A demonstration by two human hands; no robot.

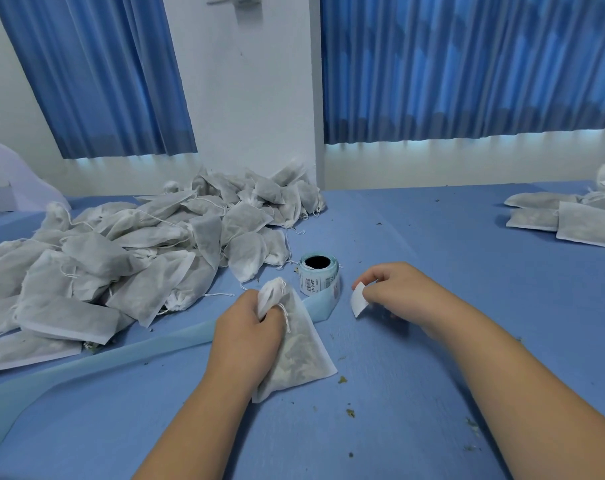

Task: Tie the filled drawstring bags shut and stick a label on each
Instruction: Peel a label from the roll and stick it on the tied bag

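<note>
A table (pixel 432 237) covered in blue fills the lower frame. Behind it are blue curtains (pixel 467 64) and a white wall.

At lower centre a filled white drawstring bag (pixel 302 348) lies on the table, with its gathered neck pointing up the frame and its flat bottom toward the viewer. The left hand (pixel 245 337) grips the neck, its fingers (pixel 271 315) curled round the bunched fabric. A loose end of string hangs over the bag.

To the right, clear of the bag, the right hand (pixel 394 289) pinches a small white label (pixel 359 300) by its upper edge between thumb and fingertips. The side of the label that shows is too blurred to read.

Just above the bag stands a label roll (pixel 319 275) with its dark core facing up. Its outer labels carry barcodes and small characters, too small to read. A pale turquoise backing strip (pixel 86 368) trails from the roll toward the lower left of the frame.

A large pile of bags (pixel 138 251) with loose strings spreads across the left side. At the right edge, well apart, lies a smaller group of flat bags (pixel 567 220), some with white labels that cannot be read. Green-brown crumbs (pixel 350 413) dot the table.
</note>
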